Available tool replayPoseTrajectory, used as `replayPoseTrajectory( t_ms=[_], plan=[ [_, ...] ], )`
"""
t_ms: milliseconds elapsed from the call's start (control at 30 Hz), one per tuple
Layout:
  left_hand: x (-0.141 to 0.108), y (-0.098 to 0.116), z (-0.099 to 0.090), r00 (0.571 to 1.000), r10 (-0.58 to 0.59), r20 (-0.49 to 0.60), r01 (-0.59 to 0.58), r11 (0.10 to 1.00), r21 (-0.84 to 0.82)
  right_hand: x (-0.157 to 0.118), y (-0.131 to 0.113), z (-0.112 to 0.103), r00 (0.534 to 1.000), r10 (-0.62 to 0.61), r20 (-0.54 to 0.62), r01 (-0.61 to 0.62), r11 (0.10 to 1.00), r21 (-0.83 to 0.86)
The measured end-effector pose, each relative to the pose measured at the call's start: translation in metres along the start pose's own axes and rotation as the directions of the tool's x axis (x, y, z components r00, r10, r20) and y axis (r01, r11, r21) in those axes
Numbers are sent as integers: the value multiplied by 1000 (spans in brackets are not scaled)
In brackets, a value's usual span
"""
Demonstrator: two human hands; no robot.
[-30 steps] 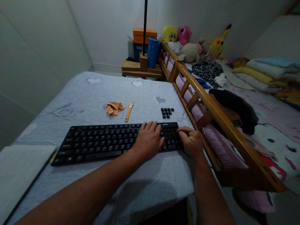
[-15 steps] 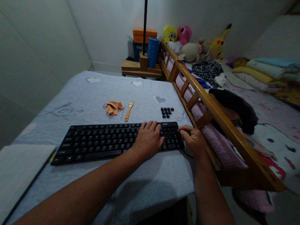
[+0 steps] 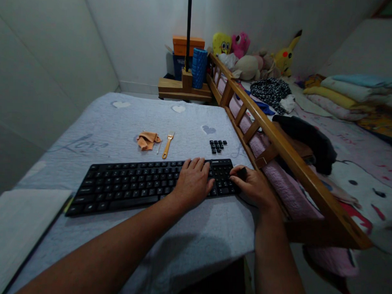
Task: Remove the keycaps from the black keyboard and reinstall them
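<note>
A black keyboard [image 3: 130,184] lies across the cloth-covered table. My left hand [image 3: 195,177] rests flat on it with fingers stretched out, just left of the number pad. At the pad's right edge, my right hand [image 3: 254,185] is closed, thumb and fingers pinching a black keycap [image 3: 242,173]. Part of that keycap is hidden by the fingers. Beyond the pad, several loose black keycaps [image 3: 217,146] sit in short rows on the cloth. Farther left are a small brush with a yellow handle [image 3: 166,149], a cotton swab [image 3: 159,146] and a crumpled orange cloth [image 3: 147,141].
A wooden bed rail [image 3: 264,119] runs close along the table's right side. At the left front corner lies a pale flat board-like object [image 3: 26,227]. A black pole on a wooden base [image 3: 185,88] stands past the far edge, beside a blue foam roller [image 3: 199,69].
My right hand has turned and lifted slightly, and a black keycap now shows between its fingers. My left hand stays in place on the keyboard.
</note>
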State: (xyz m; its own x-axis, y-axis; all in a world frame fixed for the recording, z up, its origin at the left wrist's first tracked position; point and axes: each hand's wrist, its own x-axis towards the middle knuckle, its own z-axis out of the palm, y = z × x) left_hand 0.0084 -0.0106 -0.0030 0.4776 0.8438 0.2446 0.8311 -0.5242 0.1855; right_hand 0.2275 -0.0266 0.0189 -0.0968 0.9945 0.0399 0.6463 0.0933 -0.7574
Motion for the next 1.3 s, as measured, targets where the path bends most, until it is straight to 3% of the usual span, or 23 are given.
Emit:
replayPoseTrajectory(
  t_ms=[400, 1000, 1133, 1300],
  plan=[
    [1, 0, 0, 1000, -3, -11, 2, 1000, -21, 2, -7, 0, 1000, -15, -10, 14, 998, -59],
    [1, 0, 2, 999, -3, -33, 1, 998, -59, 12, 7, 7, 987, 160, 15, -157, 942, 297],
    [1, -1, 3, 1000, -1, -26, -1, 998, -57, 13, 8, 8, 990, 133, -47, -108, 928, 356],
    [1, -1, 2, 1000, -2, -14, 2, 999, -40, 18, 11, 13, 964, 80, -254, -3, 957, 291]
  ],
)
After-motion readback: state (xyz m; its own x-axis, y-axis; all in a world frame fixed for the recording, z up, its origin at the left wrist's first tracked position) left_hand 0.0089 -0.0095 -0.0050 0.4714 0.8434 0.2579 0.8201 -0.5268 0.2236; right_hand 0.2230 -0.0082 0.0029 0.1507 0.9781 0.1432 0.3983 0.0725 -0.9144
